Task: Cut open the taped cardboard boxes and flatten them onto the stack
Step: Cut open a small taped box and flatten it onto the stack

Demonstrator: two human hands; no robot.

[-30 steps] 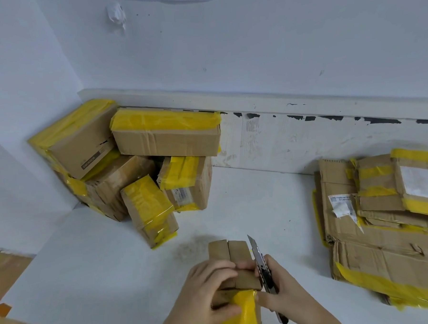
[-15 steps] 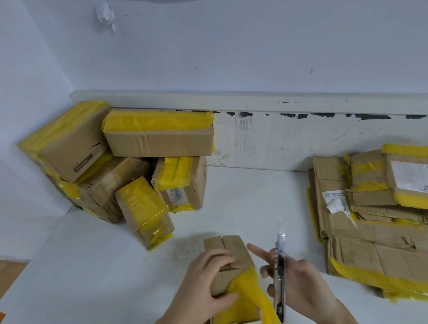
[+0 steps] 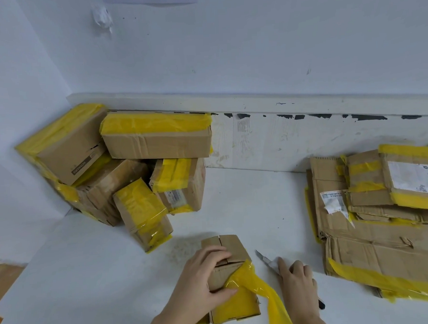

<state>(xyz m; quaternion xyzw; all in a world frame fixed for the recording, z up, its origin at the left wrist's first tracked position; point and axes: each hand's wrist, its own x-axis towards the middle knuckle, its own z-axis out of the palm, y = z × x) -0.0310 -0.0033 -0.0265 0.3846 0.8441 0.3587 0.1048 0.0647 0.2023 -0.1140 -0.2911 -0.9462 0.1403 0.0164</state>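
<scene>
L hand (image 3: 204, 274) grips small box (image 3: 232, 279) | R hand (image 3: 297, 283) holds knife (image 3: 269, 261) | on table (image 3: 102, 279)

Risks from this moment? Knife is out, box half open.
1. The knife under the right hand has its blade exposed, pointing toward the small box that the left hand grips; a slip could nick fingers.
2. The loose yellow tape strip trails toward the right wrist and may stick or snag.

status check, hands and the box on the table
Left hand grips small box, tape strip peeled loose. Right hand holds knife low beside the box. Nothing in the way.
</scene>
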